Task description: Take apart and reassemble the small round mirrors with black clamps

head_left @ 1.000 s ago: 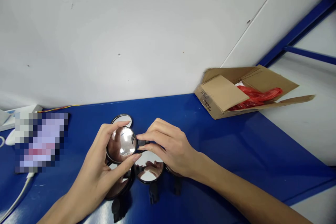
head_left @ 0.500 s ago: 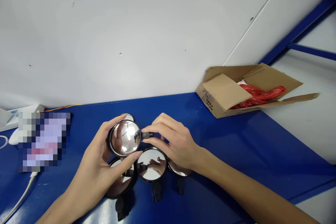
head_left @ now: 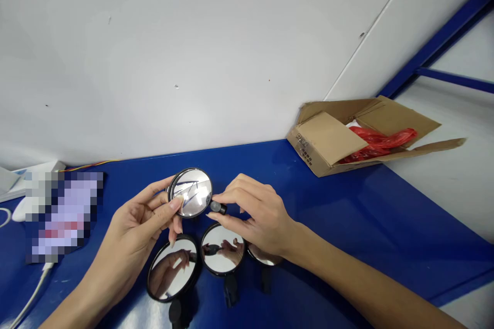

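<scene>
A small round mirror with a black rim is raised above the blue table. My left hand grips it at its left edge, thumb on the glass, fingers behind. At its right side, my right hand pinches the short black stem between thumb and fingers. Below stand more round mirrors with black mounts: one at the left, one in the middle, and one at the right, partly hidden under my right hand.
An open cardboard box with a red plastic bag sits at the back right. On the left lie a blurred phone-like object with a white cable and a white item. A pale wall rises behind the table.
My left hand has shifted its grip from around the mirror's rim to its left edge, thumb now on the glass. The held mirror has moved slightly up and right, uncovering the lower left mirror.
</scene>
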A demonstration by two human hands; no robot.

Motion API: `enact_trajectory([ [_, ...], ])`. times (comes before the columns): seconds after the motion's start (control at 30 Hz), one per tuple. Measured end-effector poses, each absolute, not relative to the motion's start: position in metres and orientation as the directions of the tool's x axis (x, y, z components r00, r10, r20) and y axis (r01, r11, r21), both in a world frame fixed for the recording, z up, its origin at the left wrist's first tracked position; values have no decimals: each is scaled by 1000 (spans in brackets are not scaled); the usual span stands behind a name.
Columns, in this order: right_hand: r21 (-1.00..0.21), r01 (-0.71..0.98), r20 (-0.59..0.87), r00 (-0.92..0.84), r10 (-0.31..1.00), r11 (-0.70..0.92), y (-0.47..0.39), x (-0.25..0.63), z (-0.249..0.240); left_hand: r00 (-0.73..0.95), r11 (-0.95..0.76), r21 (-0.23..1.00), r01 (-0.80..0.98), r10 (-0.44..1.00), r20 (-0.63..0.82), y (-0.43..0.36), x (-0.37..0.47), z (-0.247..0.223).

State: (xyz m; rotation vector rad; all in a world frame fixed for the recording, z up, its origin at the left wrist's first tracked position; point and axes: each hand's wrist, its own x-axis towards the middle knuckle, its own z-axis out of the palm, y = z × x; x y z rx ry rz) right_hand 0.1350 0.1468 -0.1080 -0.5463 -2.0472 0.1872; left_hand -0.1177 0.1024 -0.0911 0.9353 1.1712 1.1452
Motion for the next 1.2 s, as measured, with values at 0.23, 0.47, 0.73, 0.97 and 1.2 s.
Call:
enact_trajectory([
  [0.23,-401,276,749,-450,486,874,149,139,-105,-5,169,976,-137,985,-171,103,-116,-88],
  [0.47,-410,276,743,-452,494,869,152,142,-100,62,134,989,-55,989,-131,100,-120,-93],
  [0.73,-391,262,757,-453,471,882,154,141,-103,78,122,991,-61,990,-117,101,-122,-94],
  [0.97,-384,323,801,-348,486,865,148,135,-106,57,96,995,-28,994,-94,96,-120,-97],
  [1.2,-372,303,806,-362,467,877,151,138,-107,51,89,995,40,995,-91,95,-119,-94],
])
